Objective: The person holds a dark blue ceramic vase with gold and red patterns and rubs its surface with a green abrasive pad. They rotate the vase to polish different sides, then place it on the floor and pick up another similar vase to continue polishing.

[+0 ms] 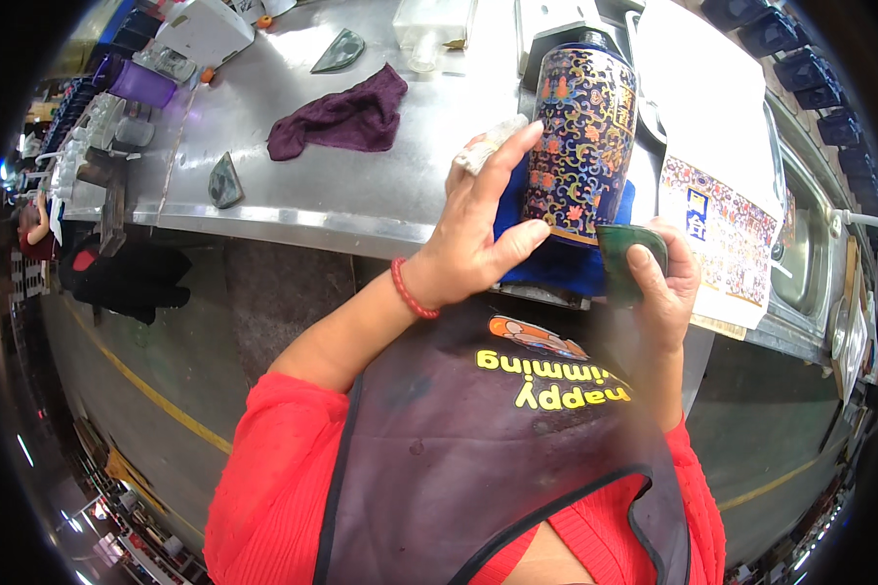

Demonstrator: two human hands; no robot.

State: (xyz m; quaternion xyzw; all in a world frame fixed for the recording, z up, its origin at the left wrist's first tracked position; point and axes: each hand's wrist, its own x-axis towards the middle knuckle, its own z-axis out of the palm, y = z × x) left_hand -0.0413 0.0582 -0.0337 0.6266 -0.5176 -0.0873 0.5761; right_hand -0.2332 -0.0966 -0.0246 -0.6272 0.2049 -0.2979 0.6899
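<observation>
A dark blue bottle (582,136) covered in a colourful floral pattern lies on a blue cloth (532,261), its neck pointing away from me. My left hand (478,219) is beside the bottle with fingers stretched out, a fingertip at its left side; whether it presses there I cannot tell. White wrapping (491,144) shows around one of its fingers. Between thumb and fingers of my right hand (675,278) is a flat dark green scraper (619,261), close to the bottle's base. A printed floral sheet (722,239) with a blue panel lies to the right of the bottle.
On the metal table (254,190) lie a crumpled purple cloth (346,115) and two loose green scraper pieces (226,182). A clear container (429,34) stands at the back. Far right is a metal sink (798,229); several dark blue bottles (815,83) line the upper right.
</observation>
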